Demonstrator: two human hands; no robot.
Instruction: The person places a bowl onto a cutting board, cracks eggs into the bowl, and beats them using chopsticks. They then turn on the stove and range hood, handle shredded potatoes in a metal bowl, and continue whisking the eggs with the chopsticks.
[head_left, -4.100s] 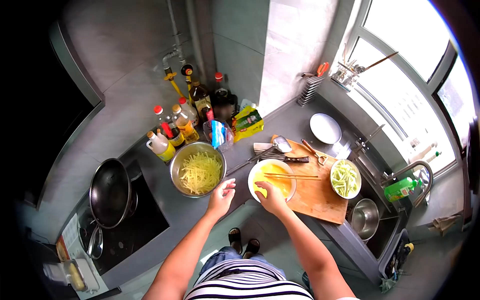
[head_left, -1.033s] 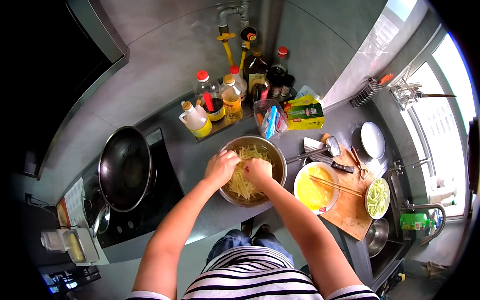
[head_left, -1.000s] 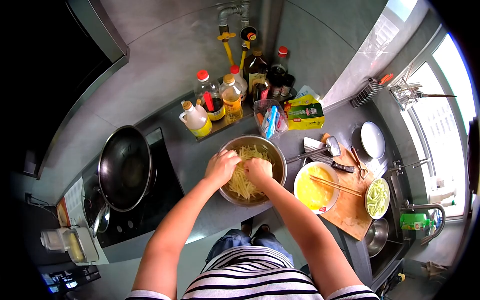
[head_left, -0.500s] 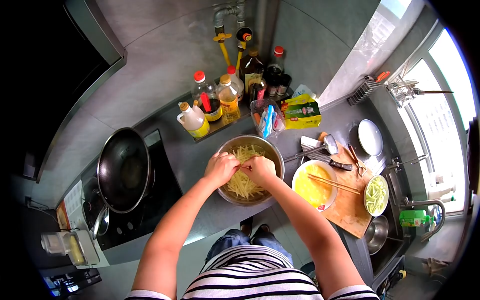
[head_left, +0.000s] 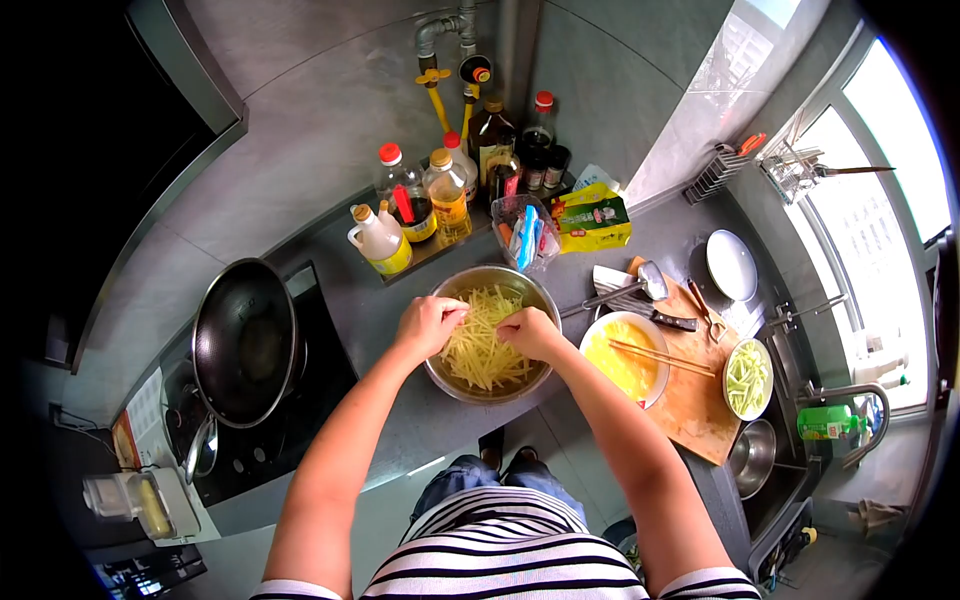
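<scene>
A steel bowl (head_left: 540,378) on the counter holds pale yellow shreds (head_left: 486,340) in what looks like water. Over the bowl's left rim, my left hand (head_left: 432,324) has its fingers pinched together. My right hand (head_left: 530,332) is closed over the right side, its fingertips at the shreds. What either hand grips is too small to make out. A gap lies between the two hands. Right of the bowl is a white bowl of beaten egg (head_left: 622,362), with chopsticks (head_left: 662,355) across it.
A wok (head_left: 247,345) stands on the stove at left. Behind the steel bowl are bottles (head_left: 448,200) and a yellow packet (head_left: 592,218). To the right lie a cutting board (head_left: 690,412), a knife (head_left: 672,320), a ladle (head_left: 652,282), a bowl of green shreds (head_left: 748,380) and the sink (head_left: 775,500).
Earlier my hands were at the egg bowl and beside the steel bowl; then both moved in over the shreds, close together. Since half a second ago they have drawn apart. The view has shifted slightly.
</scene>
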